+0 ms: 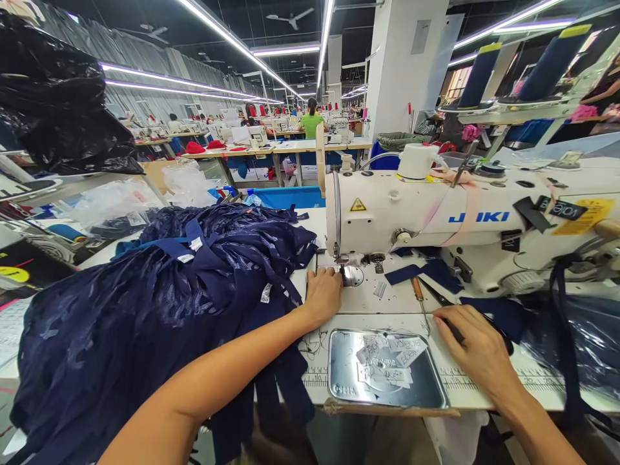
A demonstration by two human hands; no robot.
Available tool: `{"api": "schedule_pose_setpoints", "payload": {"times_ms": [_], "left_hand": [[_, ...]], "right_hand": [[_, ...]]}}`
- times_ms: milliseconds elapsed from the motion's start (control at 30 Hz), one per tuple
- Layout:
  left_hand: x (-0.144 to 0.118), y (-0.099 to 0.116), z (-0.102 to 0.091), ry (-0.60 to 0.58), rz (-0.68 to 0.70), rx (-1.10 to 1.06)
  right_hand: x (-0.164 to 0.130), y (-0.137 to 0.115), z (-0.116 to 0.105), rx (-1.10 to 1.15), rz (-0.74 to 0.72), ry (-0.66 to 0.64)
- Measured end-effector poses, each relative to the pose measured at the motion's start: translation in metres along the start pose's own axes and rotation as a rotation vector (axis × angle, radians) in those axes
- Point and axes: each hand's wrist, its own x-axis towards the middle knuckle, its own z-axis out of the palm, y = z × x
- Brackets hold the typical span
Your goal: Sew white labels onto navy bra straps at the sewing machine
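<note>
The left hand (pixel 322 294) lies flat on the white counter (pixel 484 387), fingers together, holding nothing, right beside the needle plate (pixel 352 276) of the white sewing machine (pixel 436 213). A big heap of dark blue cloth (pixel 145 310) sits just to its left and touches the arm. The right hand (pixel 475 349) rests on the counter near the machine's base, fingers curled over something dark; I cannot tell if it grips it. A shiny metal tray (pixel 426 387) with small labels (pixel 387 355) lies between the hands
</note>
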Motion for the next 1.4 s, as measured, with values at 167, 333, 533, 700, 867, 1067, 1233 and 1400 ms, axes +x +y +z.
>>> {"api": "schedule_pose_setpoints", "payload": {"times_ms": [167, 333, 533, 700, 867, 1067, 1233, 1400], "left_hand": [[0.0, -0.005, -0.004, 0.008, -0.03, -0.071], [-0.001, -0.006, -0.007, -0.012, -0.034, -0.127], [0.0, -0.004, -0.006, -0.004, -0.044, -0.138], [-0.003, -0.006, -0.007, -0.037, -0.035, -0.099], [-0.006, -0.011, -0.006, -0.077, 0.011, 0.03], [0.007, -0.014, -0.007, -0.055, 0.062, 0.176], [0.023, -0.014, -0.005, -0.048, 0.081, 0.223], [0.038, -0.018, -0.007, 0.001, 0.056, 0.29]], "right_hand": [[0.001, 0.0, 0.0, 0.004, 0.01, -0.007], [0.001, -0.001, -0.001, 0.007, 0.007, 0.001], [0.001, -0.001, 0.0, -0.003, -0.009, 0.002], [0.0, 0.0, 0.0, 0.007, 0.007, -0.003], [-0.001, 0.001, 0.0, 0.019, 0.022, -0.004], [0.0, 0.001, 0.001, 0.026, 0.011, 0.002], [-0.001, 0.002, 0.001, 0.016, 0.008, -0.002], [0.0, 0.0, 0.0, 0.024, 0.006, -0.005]]}}
